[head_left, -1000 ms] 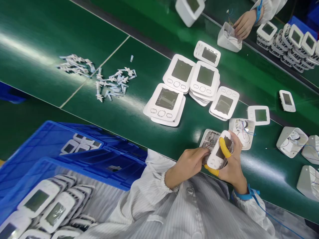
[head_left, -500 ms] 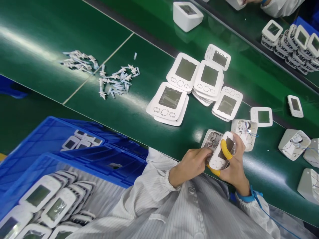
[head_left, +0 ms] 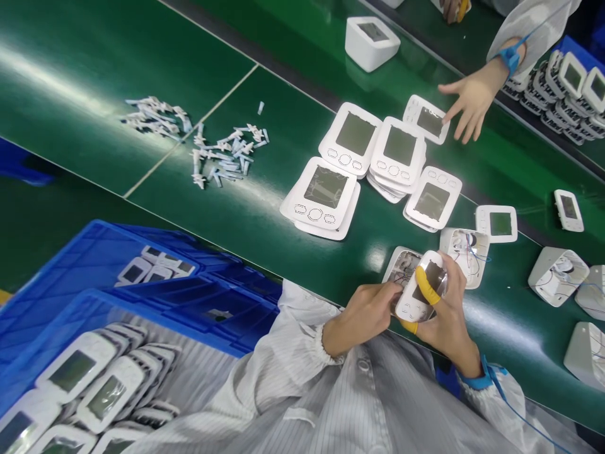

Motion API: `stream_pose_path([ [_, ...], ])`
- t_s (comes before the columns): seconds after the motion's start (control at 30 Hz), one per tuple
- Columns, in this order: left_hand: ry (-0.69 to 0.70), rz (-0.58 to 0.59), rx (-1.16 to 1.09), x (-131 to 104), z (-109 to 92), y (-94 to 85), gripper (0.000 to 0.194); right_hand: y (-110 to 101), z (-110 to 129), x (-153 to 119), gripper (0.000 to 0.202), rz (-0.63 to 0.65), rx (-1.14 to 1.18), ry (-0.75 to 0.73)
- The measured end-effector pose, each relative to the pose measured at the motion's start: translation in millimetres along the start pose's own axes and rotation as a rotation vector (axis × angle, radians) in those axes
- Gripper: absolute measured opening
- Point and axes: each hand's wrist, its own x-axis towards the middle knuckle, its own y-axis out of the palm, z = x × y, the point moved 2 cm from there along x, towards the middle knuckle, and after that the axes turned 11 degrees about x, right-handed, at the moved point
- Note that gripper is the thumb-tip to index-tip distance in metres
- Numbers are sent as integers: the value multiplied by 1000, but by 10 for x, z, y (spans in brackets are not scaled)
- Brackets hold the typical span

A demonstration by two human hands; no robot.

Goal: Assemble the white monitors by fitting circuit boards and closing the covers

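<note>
My right hand (head_left: pixel 447 315), with yellow finger covers and a blue wrist strap, grips a white front panel (head_left: pixel 411 302) with a dark screen, tilted over an open white housing (head_left: pixel 393 268). Wires and inner parts show in that housing. My left hand (head_left: pixel 371 315) is closed at the housing's near left side; its fingertips are hidden behind the panel, and what they hold cannot be made out. Just beyond my right hand stands another open housing (head_left: pixel 477 274) with wires. A loose panel (head_left: pixel 509 217) lies beside it.
Stacked panels (head_left: pixel 326 217) lie on the green bench, left of them small white and pale blue parts (head_left: pixel 227 151). Blue crates (head_left: pixel 94 302) with panels stand at lower left. A co-worker's hand (head_left: pixel 475 94) reaches over the far belt. More housings (head_left: pixel 551 290) sit at right.
A co-worker's hand has come in from the top right to a panel on the belt. The belt's items have shifted slightly right. My hands have hardly moved.
</note>
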Motion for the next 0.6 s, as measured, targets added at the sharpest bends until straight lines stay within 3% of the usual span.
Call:
stream_pose_path([
  [0.2,-27,31,11,-50,-35,-86,20,48,-14,-35,85,-112,17,-3],
  [0.43,62,-156,44,-41,67,-15,23,55,-2,-27,78,-99,48,-3],
  [0.6,167,-211,45,21,133,39,20,42,-9,-10,71,-86,54,2],
])
